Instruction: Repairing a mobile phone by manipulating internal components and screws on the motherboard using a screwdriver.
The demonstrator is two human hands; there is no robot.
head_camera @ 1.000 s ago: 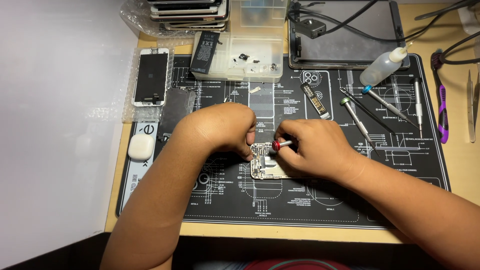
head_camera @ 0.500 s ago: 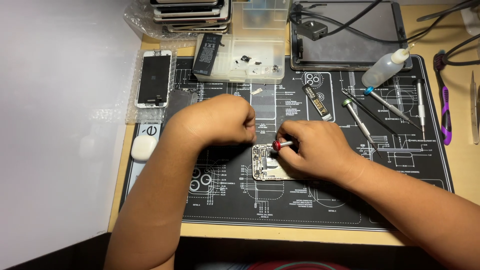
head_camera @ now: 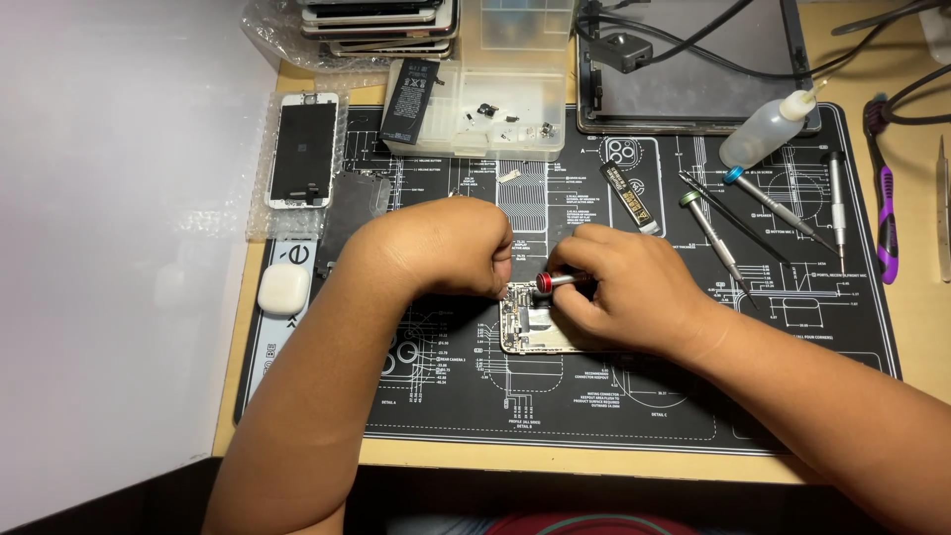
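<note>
The opened silver phone body lies on the black printed work mat between both hands, the left hand clenched against its upper edge, the right hand gripping a red-collared metal screwdriver just above it.

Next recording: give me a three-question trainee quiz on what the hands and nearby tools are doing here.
1. True or false: the right hand holds a red-capped screwdriver over the opened phone.
2. Which hand is a closed fist at the phone's top edge?
3. What lies nearest the squeeze bottle? A) blue-capped screwdriver B) white earbud case C) phone screen

Key: 1 true; 2 the left hand; 3 A.
</note>
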